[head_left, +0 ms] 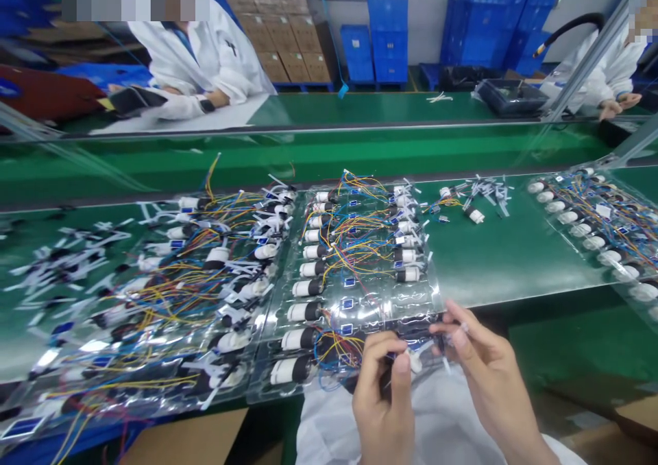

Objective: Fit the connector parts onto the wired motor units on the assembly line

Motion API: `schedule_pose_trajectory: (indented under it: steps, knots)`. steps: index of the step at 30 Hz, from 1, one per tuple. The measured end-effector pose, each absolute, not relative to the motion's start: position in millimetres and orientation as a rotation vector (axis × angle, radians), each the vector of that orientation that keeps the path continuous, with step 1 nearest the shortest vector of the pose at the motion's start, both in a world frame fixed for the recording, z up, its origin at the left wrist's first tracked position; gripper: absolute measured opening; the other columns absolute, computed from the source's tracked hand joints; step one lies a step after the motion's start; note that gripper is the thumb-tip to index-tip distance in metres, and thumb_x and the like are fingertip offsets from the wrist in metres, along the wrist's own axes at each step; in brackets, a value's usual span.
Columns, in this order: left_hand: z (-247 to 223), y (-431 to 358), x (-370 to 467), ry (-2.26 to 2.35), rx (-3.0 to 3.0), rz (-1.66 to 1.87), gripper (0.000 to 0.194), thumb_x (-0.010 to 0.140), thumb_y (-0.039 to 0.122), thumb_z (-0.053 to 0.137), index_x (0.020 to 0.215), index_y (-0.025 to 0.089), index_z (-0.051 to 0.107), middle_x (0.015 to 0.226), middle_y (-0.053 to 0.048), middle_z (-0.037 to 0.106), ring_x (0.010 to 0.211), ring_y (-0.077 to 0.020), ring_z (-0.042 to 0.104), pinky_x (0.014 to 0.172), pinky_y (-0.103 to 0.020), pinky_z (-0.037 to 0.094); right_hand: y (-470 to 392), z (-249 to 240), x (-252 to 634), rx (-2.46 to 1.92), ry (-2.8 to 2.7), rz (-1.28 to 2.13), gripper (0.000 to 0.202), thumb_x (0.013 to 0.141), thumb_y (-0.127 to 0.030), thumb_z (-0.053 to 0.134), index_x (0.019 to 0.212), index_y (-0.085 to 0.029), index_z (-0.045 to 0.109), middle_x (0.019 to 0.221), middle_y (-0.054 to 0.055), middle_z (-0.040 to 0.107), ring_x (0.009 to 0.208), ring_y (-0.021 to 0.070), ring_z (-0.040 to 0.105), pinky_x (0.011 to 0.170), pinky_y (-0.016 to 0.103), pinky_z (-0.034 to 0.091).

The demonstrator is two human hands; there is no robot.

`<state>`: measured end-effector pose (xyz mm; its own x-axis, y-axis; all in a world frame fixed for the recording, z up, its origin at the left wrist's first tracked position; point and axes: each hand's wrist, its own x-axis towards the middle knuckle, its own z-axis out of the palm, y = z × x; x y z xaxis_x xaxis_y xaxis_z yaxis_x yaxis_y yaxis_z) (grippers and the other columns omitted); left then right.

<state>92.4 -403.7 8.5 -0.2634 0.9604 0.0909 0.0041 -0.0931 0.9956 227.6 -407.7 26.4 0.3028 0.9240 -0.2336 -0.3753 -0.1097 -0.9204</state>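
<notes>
My left hand [383, 389] is closed, thumb and fingers around a small white part [414, 361] with a pale strip beside it. Close by on the right, my right hand [486, 365] has its thumb and fingers pinched together; a bit of translucent material shows at the fingertips, too small to make out. Both hands are over the near edge of a clear plastic tray [370, 307]. Two columns of white-and-black cylindrical motors [310, 269] lie in that tray, with yellow, blue and red wires [354, 228] between them.
Left is another tray of wired motors [218, 258], then a pile of white strips with black pieces [72, 259]. More strips [488, 191] and a loose motor [473, 215] lie behind. A filled tray [596, 225] stands right. Co-workers [205, 60] sit across the green conveyor [319, 153].
</notes>
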Motion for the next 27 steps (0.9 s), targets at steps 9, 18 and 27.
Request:
schedule_pose_trajectory:
  steps: [9,18,27]
  knots:
    - [14,-406,86,1.159,0.984,1.306,0.029,0.097,0.047,0.071,0.114,0.024,0.072,0.11,-0.008,0.068,0.085,-0.0169,0.063,0.08,-0.027,0.052,-409,47,248,-1.033,-0.536,0.989,0.023,0.073,-0.036,0.097,0.088,-0.026,0.082,0.069,0.0,0.073,0.062,0.0136,0.072,0.056,0.019,0.059]
    - [21,-396,74,0.987,0.729,1.123,0.037,0.084,0.041,0.087,0.107,0.02,0.068,0.105,-0.014,0.083,0.07,-0.0214,0.075,0.07,-0.034,0.061,-406,52,253,-1.016,-0.701,1.06,0.015,0.091,-0.04,0.082,0.088,-0.025,0.08,0.074,-0.001,0.069,0.066,0.0117,0.069,0.086,0.034,0.064]
    - [17,-391,62,0.964,0.56,1.177,0.045,0.073,0.051,0.093,0.093,0.018,0.071,0.077,-0.007,0.081,0.057,-0.0117,0.064,0.06,-0.022,0.052,-410,41,244,-1.09,-0.893,1.272,0.011,0.09,-0.034,0.083,0.098,-0.03,0.087,0.085,0.003,0.067,0.055,0.0088,0.061,0.048,0.021,0.05]
